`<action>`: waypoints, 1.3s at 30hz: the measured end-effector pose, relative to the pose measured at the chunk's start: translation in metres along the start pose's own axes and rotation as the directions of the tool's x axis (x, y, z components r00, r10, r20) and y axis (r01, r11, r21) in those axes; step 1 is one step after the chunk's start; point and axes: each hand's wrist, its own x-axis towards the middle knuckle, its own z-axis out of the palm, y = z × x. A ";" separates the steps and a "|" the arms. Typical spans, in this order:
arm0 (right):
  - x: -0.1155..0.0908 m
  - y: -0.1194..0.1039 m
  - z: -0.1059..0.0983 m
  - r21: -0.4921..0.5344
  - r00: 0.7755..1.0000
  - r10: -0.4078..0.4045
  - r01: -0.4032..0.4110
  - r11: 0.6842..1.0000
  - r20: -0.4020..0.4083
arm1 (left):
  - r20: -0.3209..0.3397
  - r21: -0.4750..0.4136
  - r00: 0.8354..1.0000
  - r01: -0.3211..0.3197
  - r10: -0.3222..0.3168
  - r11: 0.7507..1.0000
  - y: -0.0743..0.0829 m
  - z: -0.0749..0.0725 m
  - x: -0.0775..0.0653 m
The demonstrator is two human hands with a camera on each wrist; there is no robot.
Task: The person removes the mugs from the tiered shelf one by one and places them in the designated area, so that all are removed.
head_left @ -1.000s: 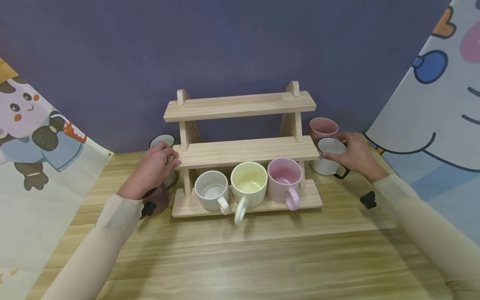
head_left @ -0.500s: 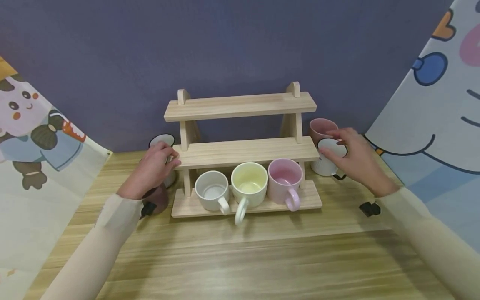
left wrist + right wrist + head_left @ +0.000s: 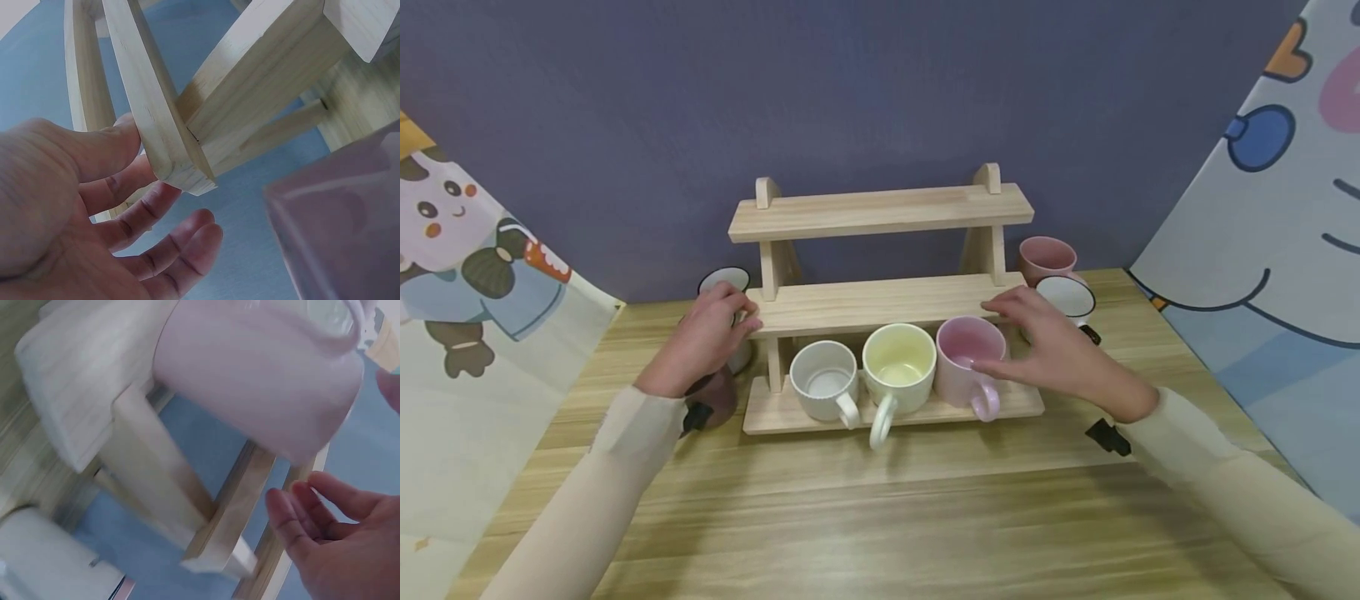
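Note:
A three-tier wooden shelf (image 3: 880, 305) stands at the back of the table. My left hand (image 3: 703, 340) pinches the left end of its middle board, thumb on one face and fingers behind it in the left wrist view (image 3: 144, 150). On the bottom board stand a white mug (image 3: 823, 379), a pale yellow mug (image 3: 898, 367) and a pink mug (image 3: 958, 379), handles toward me. My right hand (image 3: 1052, 350) hovers over the pink mug's right side, thumb and fingers spread apart. In the right wrist view the fingers (image 3: 325, 506) are beside the mug, holding nothing.
Right of the shelf stand a white black-rimmed mug (image 3: 1066, 297) and a dusty-pink mug (image 3: 1047, 254). Another white black-rimmed mug (image 3: 725, 279) and a dark mauve mug (image 3: 718, 400) stand at the left, partly behind my left arm. A dark blue wall (image 3: 880, 92) rises behind.
My right hand has left the white black-rimmed mug at the right and moved left, over to the pink mug. That white mug stays on the table. My left hand keeps its hold on the shelf.

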 end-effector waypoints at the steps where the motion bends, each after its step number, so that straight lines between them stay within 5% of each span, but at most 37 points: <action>1: 0.001 -0.001 0.002 -0.009 1.000 -0.008 0.008 1.000 0.005 | -0.002 0.000 1.000 -0.001 0.001 1.000 0.000 0.000 0.000; 20: 0.005 -0.004 0.015 -0.052 0.999 -0.052 0.052 0.997 0.003 | 0.005 -0.012 1.000 0.000 0.000 1.000 -0.001 0.001 0.000; 39: -0.056 0.020 -0.036 -0.076 0.995 -0.030 0.022 0.997 -0.096 | -0.029 -0.019 0.998 -0.059 0.058 0.998 -0.004 0.003 0.002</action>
